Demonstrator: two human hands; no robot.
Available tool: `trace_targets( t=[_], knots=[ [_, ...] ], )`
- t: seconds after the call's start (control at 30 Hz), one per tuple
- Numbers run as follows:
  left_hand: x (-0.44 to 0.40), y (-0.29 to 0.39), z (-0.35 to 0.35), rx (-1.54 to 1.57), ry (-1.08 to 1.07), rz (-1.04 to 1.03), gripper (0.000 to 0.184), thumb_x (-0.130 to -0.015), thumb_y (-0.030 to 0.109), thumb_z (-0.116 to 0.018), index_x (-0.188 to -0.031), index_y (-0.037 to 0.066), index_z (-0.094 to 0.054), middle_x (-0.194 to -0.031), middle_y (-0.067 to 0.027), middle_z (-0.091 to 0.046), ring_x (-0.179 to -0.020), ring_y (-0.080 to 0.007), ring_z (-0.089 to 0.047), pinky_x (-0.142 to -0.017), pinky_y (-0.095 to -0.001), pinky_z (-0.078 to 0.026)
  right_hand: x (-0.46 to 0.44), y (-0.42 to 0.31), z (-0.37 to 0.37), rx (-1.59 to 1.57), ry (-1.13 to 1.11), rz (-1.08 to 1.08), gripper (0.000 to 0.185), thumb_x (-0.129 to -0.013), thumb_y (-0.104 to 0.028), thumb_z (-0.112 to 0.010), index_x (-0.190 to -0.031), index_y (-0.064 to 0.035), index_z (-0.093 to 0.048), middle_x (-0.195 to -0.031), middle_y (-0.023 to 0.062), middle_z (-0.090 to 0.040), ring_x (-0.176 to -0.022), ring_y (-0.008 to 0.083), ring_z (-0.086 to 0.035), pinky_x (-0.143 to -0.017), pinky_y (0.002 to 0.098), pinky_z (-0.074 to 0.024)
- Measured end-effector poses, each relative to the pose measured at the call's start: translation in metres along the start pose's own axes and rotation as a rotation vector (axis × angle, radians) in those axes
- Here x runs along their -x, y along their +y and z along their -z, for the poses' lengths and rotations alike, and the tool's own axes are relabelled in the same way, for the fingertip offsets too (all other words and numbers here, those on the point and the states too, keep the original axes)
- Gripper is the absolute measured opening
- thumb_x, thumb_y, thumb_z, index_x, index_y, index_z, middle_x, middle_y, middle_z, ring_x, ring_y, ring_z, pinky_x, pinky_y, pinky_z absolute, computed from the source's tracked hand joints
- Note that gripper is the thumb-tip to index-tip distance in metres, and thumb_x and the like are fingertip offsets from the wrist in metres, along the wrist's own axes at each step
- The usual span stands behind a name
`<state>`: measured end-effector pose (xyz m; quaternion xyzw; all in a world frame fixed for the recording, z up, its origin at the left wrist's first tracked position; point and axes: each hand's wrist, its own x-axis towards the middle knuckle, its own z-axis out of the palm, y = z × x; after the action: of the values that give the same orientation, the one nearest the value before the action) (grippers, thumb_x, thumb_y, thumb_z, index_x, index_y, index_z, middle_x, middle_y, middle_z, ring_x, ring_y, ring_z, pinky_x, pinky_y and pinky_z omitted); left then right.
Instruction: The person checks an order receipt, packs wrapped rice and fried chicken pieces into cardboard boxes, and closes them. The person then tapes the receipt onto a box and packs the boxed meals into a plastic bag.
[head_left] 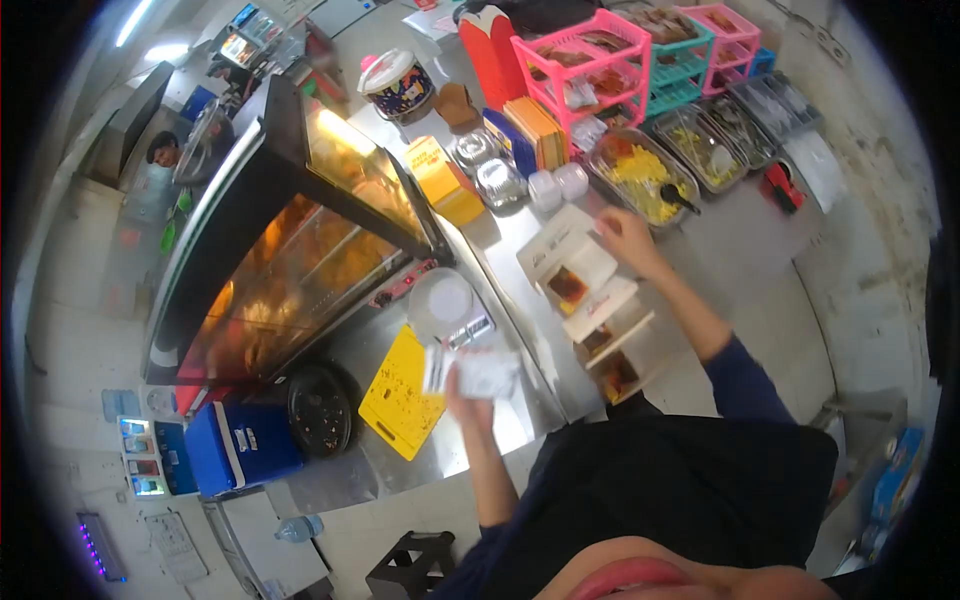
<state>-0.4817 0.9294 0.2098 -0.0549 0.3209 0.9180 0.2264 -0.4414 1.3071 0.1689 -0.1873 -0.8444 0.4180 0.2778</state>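
Observation:
My left hand (466, 395) is closed around a small white printed packet (485, 374), held above the steel counter near the yellow cutting board (400, 395). My right hand (628, 242) has its fingers curled at the lid edge of an open white paper box (568, 243); what is between the fingertips, if anything, is hidden. A dark reddish-brown item (567, 287) shows inside this box. Closer to my body stand more open boxes (603, 305) with similar dark contents. Beyond my right hand sits a metal tray (655, 215) of yellow food with a black-handled utensil (680, 198).
To the left is a lit glass display warmer (300, 240). A digital scale (468, 330) lies beside the cutting board. Plastic cups (556, 187), a yellow carton (443, 180), a pink basket (585, 65) and more steel trays (703, 145) line the back. A black round pan (320, 410) is at left.

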Motion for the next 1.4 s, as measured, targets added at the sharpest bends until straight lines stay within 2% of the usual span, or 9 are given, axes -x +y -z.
trace_targets(
  t=[0.07,0.17,0.23,0.37,0.83,0.93,1.0,1.1,1.4],
  knots=[
    [0.009,0.007,0.029,0.009,-0.078,-0.24,0.051,-0.09,0.02,-0.051,-0.139,0.013,-0.038,-0.118,-0.012,-0.055,-0.112,-0.029,-0.053,-0.104,-0.0523,-0.038,-0.102,0.072,-0.021,0.195,0.172,0.098,0.014,-0.084,-0.012,-0.062,-0.091,0.0005,-0.06,-0.079,0.0162,-0.062,-0.076,0.0298,-0.062,-0.07,0.039,-0.0493],
    [0.05,-0.001,0.014,0.008,0.33,-0.383,0.05,-0.089,0.016,-0.051,-0.138,0.011,-0.04,-0.116,-0.0116,-0.055,-0.112,-0.0275,-0.053,-0.105,-0.0533,-0.037,-0.212,0.152,-0.065,0.37,0.469,0.385,0.025,-0.082,-0.012,-0.062,-0.101,0.0017,-0.055,-0.086,0.0209,-0.061,-0.08,0.0398,-0.059,-0.072,0.0454,-0.0484],
    [0.072,-0.025,0.023,0.042,0.437,-0.531,0.05,-0.089,0.015,-0.051,-0.137,0.009,-0.04,-0.115,-0.0113,-0.054,-0.112,-0.0271,-0.053,-0.106,-0.0534,-0.037,-0.246,0.168,-0.087,0.402,0.245,0.101,0.031,-0.083,-0.013,-0.061,-0.108,0.0032,-0.051,-0.093,0.0238,-0.06,-0.085,0.0422,-0.06,-0.073,0.0482,-0.0477],
    [0.1,-0.076,0.015,0.143,0.597,-0.621,0.048,-0.086,0.011,-0.052,-0.134,0.006,-0.043,-0.113,-0.011,-0.054,-0.11,-0.027,-0.052,-0.106,-0.0523,-0.038,-0.261,0.164,-0.112,0.309,0.205,-0.087,0.032,-0.087,-0.008,-0.054,-0.117,-0.001,-0.046,-0.099,0.0268,-0.058,-0.09,0.0432,-0.059,-0.075,0.049,-0.0478],
    [0.058,-0.12,-0.065,0.039,0.545,-0.478,0.046,-0.086,0.012,-0.052,-0.13,0.004,-0.042,-0.111,-0.0126,-0.052,-0.112,-0.028,-0.05,-0.108,-0.0524,-0.035,-0.21,0.07,-0.019,0.368,0.372,0.431,0.021,-0.08,0.001,-0.059,-0.098,-0.0003,-0.049,-0.088,0.0179,-0.055,-0.082,0.0355,-0.058,-0.074,0.0434,-0.0482],
    [0.04,-0.125,-0.071,-0.005,0.408,-0.433,0.046,-0.086,0.011,-0.053,-0.13,0.002,-0.044,-0.107,-0.0115,-0.057,-0.106,-0.0271,-0.055,-0.106,-0.0514,-0.038,-0.153,-0.004,0.036,-0.031,0.235,0.294,0.022,-0.081,0.005,-0.061,-0.094,-0.0019,-0.045,-0.086,0.0131,-0.054,-0.074,0.0263,-0.061,-0.07,0.0357,-0.0509],
    [0.026,-0.125,-0.083,-0.098,0.475,-0.38,0.044,-0.087,0.01,-0.054,-0.129,0.002,-0.045,-0.105,-0.0094,-0.058,-0.102,-0.0243,-0.057,-0.101,-0.0445,-0.043,-0.109,-0.043,0.059,-0.971,0.115,0.061,0.024,-0.085,0.008,-0.059,-0.091,-0.0051,-0.039,-0.081,0.0049,-0.048,-0.067,0.0157,-0.057,-0.066,0.0296,-0.0503],
    [0.015,-0.114,-0.125,-0.375,0.346,-0.449,0.038,-0.087,0.014,-0.064,-0.121,0.004,-0.05,-0.104,-0.0064,-0.058,-0.084,-0.0142,-0.058,-0.077,-0.031,-0.049,-0.048,-0.082,0.078,-1.123,-0.077,0.022,0.027,-0.085,0.009,-0.059,-0.091,-0.0072,-0.038,-0.084,0.0026,-0.047,-0.072,0.0155,-0.056,-0.069,0.0306,-0.0512],
    [0.1,-0.062,-0.107,-0.302,0.378,-0.588,0.044,-0.084,0.011,-0.071,-0.121,-0.001,-0.051,-0.107,-0.0075,-0.062,-0.097,-0.0172,-0.061,-0.085,-0.0292,-0.048,0.085,-0.142,0.034,-1.263,-0.605,-0.172,0.025,-0.085,0.006,-0.059,-0.097,-0.0065,-0.041,-0.092,0.006,-0.053,-0.084,0.0177,-0.061,-0.073,0.0305,-0.0531]
  ],
)
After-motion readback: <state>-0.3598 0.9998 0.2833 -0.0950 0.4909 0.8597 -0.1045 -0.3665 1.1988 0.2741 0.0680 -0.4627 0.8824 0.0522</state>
